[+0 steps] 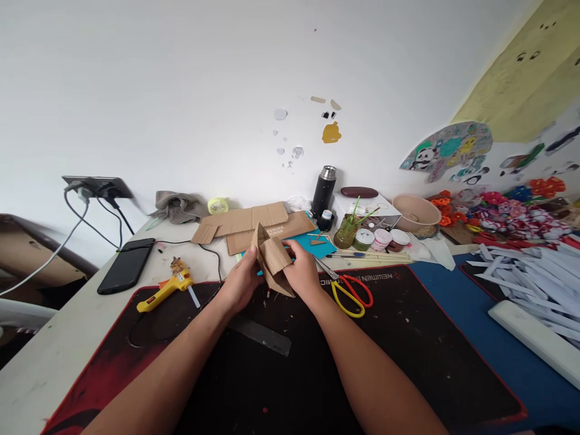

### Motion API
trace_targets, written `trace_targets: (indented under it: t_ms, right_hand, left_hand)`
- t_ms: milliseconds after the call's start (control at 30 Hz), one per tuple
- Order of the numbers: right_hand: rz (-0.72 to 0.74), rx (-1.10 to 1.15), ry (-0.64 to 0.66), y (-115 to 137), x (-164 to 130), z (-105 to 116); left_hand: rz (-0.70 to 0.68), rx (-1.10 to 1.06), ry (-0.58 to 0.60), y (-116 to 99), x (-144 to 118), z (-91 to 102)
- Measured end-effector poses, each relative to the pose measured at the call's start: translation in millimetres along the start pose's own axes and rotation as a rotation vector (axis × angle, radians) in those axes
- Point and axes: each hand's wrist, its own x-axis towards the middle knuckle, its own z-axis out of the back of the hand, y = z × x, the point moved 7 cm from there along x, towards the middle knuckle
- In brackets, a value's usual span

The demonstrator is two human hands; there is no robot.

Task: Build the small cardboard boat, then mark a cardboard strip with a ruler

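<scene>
A folded piece of brown corrugated cardboard (273, 260) is held up between both hands just above the far edge of the black desk mat with a red border (408, 362). The left hand (242, 283) curls its fingers closed around the cardboard's left side, and the right hand (302, 273) pinches its right side, thumb on top; how the folds join is hard to make out. On the mat, just right of the right hand, lie scissors with yellow and red handles (348, 291), and near the forearms a dark flat ruler (263, 334). At the mat's left far corner rests a yellow glue gun (165, 290), beyond it a black phone (125, 264). Behind the mat lie flat brown cardboard sheets (247, 220).
</scene>
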Motion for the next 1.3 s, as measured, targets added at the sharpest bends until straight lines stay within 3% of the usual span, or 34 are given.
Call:
trace_targets:
  t_ms: [167,433,533,667,833,967,1100,1300]
  right_hand:
    - [0.017,0.005,-0.023,1.1,1.2,3.9]
    - [0.006,-0.163,0.066,4.1,-2.1,-5.5]
    - [0.01,-0.051,0.115,1.6,-0.6,-10.2]
    - [-0.044,0.288,0.202,-9.1,5.2,-13.9]
    - [-0.095,0.588,0.173,-20.4,12.1,-6.4]
    - [-0.083,0.576,0.11,-19.2,13.2,-3.2]
    - [-0.023,0.516,0.142,-10.9,11.7,-6.4]
    - [-0.015,0.504,0.136,-8.2,9.7,-7.5]
  left_hand:
    - [-0.028,-0.034,0.06,-9.8,-1.2,-0.8]
    - [-0.109,0.095,-0.023,-11.0,1.9,6.8]
    - [-0.112,0.079,-0.032,-14.7,4.2,12.5]
    - [-0.175,0.042,-0.127,-25.7,9.1,28.8]
    - [-0.22,-0.029,-0.141,-30.8,12.5,34.8]
    - [-0.148,-0.055,-0.062,-22.0,11.8,26.5]
    - [-0.109,-0.054,-0.012,-17.8,9.9,20.4]
    - [-0.102,-0.084,-0.033,-17.0,11.1,23.9]
